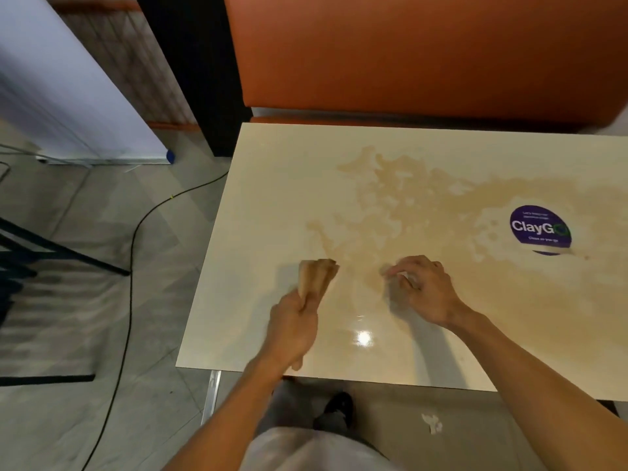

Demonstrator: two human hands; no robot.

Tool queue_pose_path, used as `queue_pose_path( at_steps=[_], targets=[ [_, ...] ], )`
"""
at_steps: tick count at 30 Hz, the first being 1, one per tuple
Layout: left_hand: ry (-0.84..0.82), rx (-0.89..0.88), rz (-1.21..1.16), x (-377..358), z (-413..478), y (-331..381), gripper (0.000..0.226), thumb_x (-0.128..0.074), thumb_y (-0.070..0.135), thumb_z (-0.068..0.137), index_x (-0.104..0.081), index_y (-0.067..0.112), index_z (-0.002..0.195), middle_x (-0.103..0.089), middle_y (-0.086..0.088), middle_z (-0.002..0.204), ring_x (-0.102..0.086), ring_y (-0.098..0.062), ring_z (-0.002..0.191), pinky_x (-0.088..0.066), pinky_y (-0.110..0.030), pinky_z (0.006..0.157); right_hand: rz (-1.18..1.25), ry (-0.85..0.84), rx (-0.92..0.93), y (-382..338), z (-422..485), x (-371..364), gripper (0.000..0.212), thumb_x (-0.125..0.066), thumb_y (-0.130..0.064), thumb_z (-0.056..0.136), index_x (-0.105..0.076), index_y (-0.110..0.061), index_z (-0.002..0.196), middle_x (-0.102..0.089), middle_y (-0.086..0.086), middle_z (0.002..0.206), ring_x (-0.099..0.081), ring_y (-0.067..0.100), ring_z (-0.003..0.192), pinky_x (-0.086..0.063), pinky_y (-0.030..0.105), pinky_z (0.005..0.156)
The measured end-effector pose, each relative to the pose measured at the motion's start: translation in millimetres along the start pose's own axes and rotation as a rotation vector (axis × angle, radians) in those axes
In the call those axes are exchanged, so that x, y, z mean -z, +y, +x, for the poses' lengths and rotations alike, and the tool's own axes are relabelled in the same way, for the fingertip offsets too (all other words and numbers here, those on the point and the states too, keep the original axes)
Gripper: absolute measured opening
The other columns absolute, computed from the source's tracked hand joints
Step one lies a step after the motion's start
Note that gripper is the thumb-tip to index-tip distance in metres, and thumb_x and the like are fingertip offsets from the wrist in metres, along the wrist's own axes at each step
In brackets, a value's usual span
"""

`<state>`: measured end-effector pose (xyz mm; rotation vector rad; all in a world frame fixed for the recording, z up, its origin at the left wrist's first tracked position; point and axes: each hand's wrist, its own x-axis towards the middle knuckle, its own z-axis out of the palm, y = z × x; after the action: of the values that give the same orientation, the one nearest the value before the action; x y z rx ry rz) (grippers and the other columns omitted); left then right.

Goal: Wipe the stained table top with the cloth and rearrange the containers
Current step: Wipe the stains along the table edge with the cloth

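Cloth-wise, the bunched-up beige cloth (316, 276) is gripped in the left hand (292, 329), fingers wrapped tight around its lower part, with the loose end sticking up and forward past the knuckles, low over the bench near its front-left area. Can't quite tell if the tip of it is touching the surface or just above it.

Right hand (423, 289) is just beside it, to the right, palm down with fingers (396, 270) curled loosely and spread a bit, fingertips at or near the surface. There's something small and pale under the fingers, too blurry to say what, so I can't tell if it's holding anything.

Both are over the glossy cream rectangular bench (258, 205), which has a big tan blotchy liquid stain (407, 198) spread across the middle and right side, reaching down towards the hands. A round purple "ClayGo" sticker (539, 229) sits in the stained area on the right, well apart from the hands.

Beyond the far edge there's an orange padded seat back (407, 52). A black cable (136, 232) snakes across the grey tiled floor (85, 300) on the left, and a small white scrap (431, 423) lies on the floor under the front edge.
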<state>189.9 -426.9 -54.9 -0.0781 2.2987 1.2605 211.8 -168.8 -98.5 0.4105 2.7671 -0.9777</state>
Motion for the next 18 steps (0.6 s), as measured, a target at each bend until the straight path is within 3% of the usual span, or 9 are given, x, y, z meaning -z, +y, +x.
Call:
queue_pose_path(
  at_steps=[3, 6, 8, 9, 11, 14, 16, 18],
  targets=[
    [0.118, 0.128, -0.28, 42.5, 35.8, 26.6, 0.032, -0.046, 0.036, 0.1, -0.062, 0.014, 0.082, -0.068, -0.003, 0.079, -0.065, -0.018, 0.073, -0.053, -0.03, 0.066, 0.032, 0.038, 0.025, -4.4, 22.4, 7.5, 0.038, -0.052, -0.019, 0.091, -0.056, -0.056, 0.084, -0.056, -0.012, 0.109, -0.052, 0.023, 0.114, -0.034, 0.033, 0.098],
    [0.245, 0.036, -0.355, 68.9, 77.2, 47.0, 0.033, -0.044, 0.032, 0.101, -0.062, 0.01, 0.084, -0.066, -0.002, 0.075, -0.066, -0.013, 0.071, -0.055, -0.025, 0.064, 0.061, 0.076, 0.05, -5.5, 49.4, 15.3, 0.042, -0.054, -0.011, 0.089, -0.058, -0.053, 0.086, -0.059, -0.008, 0.107, -0.056, 0.026, 0.111, -0.041, 0.044, 0.101],
    [0.292, -0.095, -0.238, 81.6, 110.8, 54.2, 0.043, -0.037, 0.04, 0.102, -0.062, 0.009, 0.084, -0.064, -0.008, 0.07, -0.065, -0.013, 0.06, -0.057, -0.027, 0.063, 0.054, 0.076, 0.051, -7.3, 65.8, 19.5, 0.04, -0.054, -0.011, 0.088, -0.061, -0.05, 0.089, -0.057, -0.009, 0.108, -0.055, 0.028, 0.112, -0.042, 0.045, 0.101],
    [0.293, -0.179, -0.135, 88.1, 131.3, 54.2, 0.047, -0.033, 0.044, 0.101, -0.064, 0.009, 0.095, -0.068, -0.014, 0.08, -0.068, -0.02, 0.069, -0.058, -0.036, 0.073, 0.034, 0.067, 0.048, -8.2, 73.7, 20.5, 0.036, -0.054, -0.011, 0.088, -0.065, -0.045, 0.093, -0.056, -0.008, 0.109, -0.053, 0.03, 0.113, -0.041, 0.044, 0.102],
    [0.242, -0.349, 0.136, 98.2, 176.6, 51.6, 0.05, -0.023, 0.045, 0.099, -0.054, 0.022, 0.131, -0.063, -0.006, 0.125, -0.06, -0.024, 0.113, -0.047, -0.047, 0.1, -0.007, 0.063, 0.025, -10.2, 91.4, 22.5, 0.031, -0.053, -0.011, 0.088, -0.069, -0.033, 0.102, -0.055, -0.002, 0.116, -0.05, 0.031, 0.116, -0.04, 0.041, 0.103],
    [0.179, -0.371, 0.516, 93.6, 228.5, 39.4, 0.052, -0.024, 0.044, 0.099, -0.029, 0.03, 0.149, -0.029, -0.002, 0.157, -0.026, -0.028, 0.143, -0.026, -0.056, 0.113, -0.077, 0.056, -0.05, -11.2, 108.8, 22.8, 0.031, -0.055, -0.018, 0.089, -0.064, -0.033, 0.114, -0.049, 0.001, 0.13, -0.04, 0.031, 0.122, -0.037, 0.042, 0.105],
    [0.033, -0.412, 0.641, 78.5, 238.5, 31.3, 0.054, -0.03, 0.036, 0.102, -0.011, 0.032, 0.153, -0.004, -0.002, 0.163, -0.007, -0.028, 0.149, -0.013, -0.054, 0.117, -0.159, 0.042, -0.075, -7.4, 113.3, 20.4, 0.037, -0.056, -0.022, 0.089, -0.058, -0.035, 0.124, -0.042, 0.004, 0.139, -0.034, 0.033, 0.128, -0.033, 0.043, 0.107],
    [-0.123, -0.446, 0.723, 63.1, 239.2, 19.5, 0.058, -0.03, 0.038, 0.102, 0.004, 0.046, 0.149, 0.013, 0.004, 0.161, 0.01, -0.024, 0.148, 0.002, -0.053, 0.117, -0.21, 0.048, -0.097, -5.7, 114.0, 19.7, 0.043, -0.056, -0.023, 0.089, -0.053, -0.033, 0.131, -0.037, 0.006, 0.144, -0.029, 0.034, 0.131, -0.031, 0.043, 0.109]
  ],
)
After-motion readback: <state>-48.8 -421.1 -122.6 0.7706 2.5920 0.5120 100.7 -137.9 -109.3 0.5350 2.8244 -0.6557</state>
